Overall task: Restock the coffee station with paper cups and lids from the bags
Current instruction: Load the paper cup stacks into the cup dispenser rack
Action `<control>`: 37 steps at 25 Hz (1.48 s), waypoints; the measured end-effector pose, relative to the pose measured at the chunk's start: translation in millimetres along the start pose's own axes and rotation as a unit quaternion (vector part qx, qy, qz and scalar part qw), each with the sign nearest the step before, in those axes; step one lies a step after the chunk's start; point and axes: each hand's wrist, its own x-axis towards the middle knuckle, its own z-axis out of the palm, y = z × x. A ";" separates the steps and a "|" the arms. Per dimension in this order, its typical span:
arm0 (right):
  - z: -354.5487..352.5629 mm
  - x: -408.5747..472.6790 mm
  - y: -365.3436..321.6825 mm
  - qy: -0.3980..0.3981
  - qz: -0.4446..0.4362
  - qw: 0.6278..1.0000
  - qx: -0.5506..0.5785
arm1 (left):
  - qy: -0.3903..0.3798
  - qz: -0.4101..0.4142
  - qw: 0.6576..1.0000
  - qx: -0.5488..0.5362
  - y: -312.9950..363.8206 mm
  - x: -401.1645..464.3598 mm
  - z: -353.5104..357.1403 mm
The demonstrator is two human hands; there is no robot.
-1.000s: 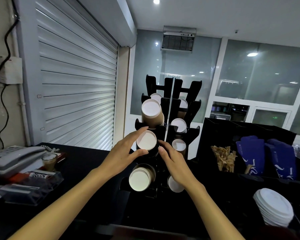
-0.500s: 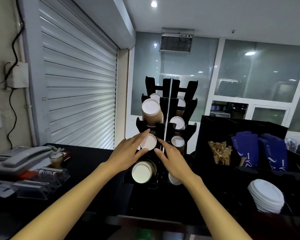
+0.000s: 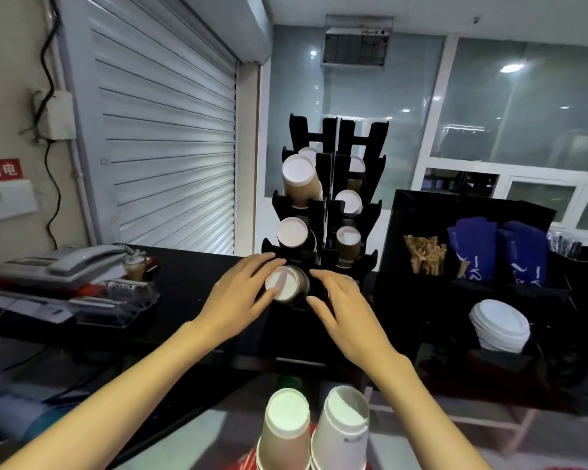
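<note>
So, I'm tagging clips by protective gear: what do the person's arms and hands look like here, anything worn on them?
Nothing worn is visible. The left hand and right hand are bare, with no gloves, and no rings, watch or bracelet can be made out. Both forearms are uncovered all the way to the bottom edge of the picture, so no sleeve shows. No markings or bandages can be seen.
</note>
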 end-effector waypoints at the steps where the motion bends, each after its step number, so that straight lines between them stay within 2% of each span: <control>1: 0.7 -7.2 -3.9 -0.005 -0.001 1.000 0.011 | 0.004 -0.001 1.000 0.001 3.9 -9.1 -3.1; 8: 6.4 -69.8 -21.5 -0.037 -0.016 0.997 0.068 | -0.031 -0.050 0.998 -0.001 35.2 -87.3 -17.3; 14: 21.2 -130.0 -24.9 -0.092 -0.037 0.989 0.109 | -0.094 -0.137 0.986 -0.028 63.4 -166.3 -14.5; 19: 50.3 -185.8 -22.4 -0.153 -0.036 0.975 0.159 | -0.145 -0.191 0.967 -0.090 88.2 -231.1 -7.0; 22: 61.5 -218.7 -22.9 -0.158 -0.048 0.971 0.171 | -0.161 -0.232 0.950 -0.136 103.3 -264.8 -1.6; 25: 73.3 -241.0 -23.3 -0.168 -0.011 0.966 0.198 | -0.170 -0.262 0.933 -0.179 117.9 -286.2 3.9; 30: 113.9 -273.6 -9.2 -0.247 0.106 0.933 0.239 | -0.173 -0.333 0.894 -0.243 129.0 -299.8 24.5; 37: 139.9 -280.9 -12.8 -0.259 0.177 0.899 0.306 | -0.205 -0.326 0.895 -0.225 122.9 -293.3 31.6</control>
